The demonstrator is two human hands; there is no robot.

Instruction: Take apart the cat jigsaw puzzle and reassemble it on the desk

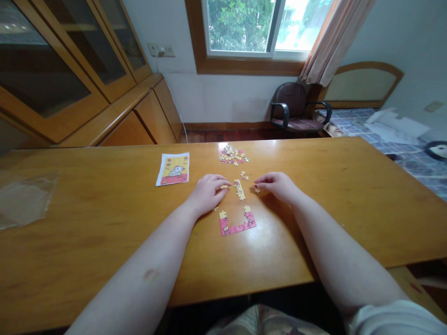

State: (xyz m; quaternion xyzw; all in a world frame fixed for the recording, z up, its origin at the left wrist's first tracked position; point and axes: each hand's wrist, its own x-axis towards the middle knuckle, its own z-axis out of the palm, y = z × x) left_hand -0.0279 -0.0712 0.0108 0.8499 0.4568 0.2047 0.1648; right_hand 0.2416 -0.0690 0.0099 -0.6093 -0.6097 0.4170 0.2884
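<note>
On the wooden table (pixel 104 223), left hand (pixel 207 193) and right hand (pixel 277 186) rest narrowed fingers (pixel 226 184) on jigsaw pieces (pixel 257 189).

Puzzle pcs (pixel 233 155) on table (pixel 104 242), pic (pixel 172 169) L

A puzzle strip (pixel 239 189) lies between the left grip (pixel 207 194) and right grip (pixel 279 186), with the joined border (pixel 237 228) nearer the person; a grip could pass along the bench (pixel 104 223) between the picture card (pixel 172 169) and loose pieces (pixel 233 155)
</note>
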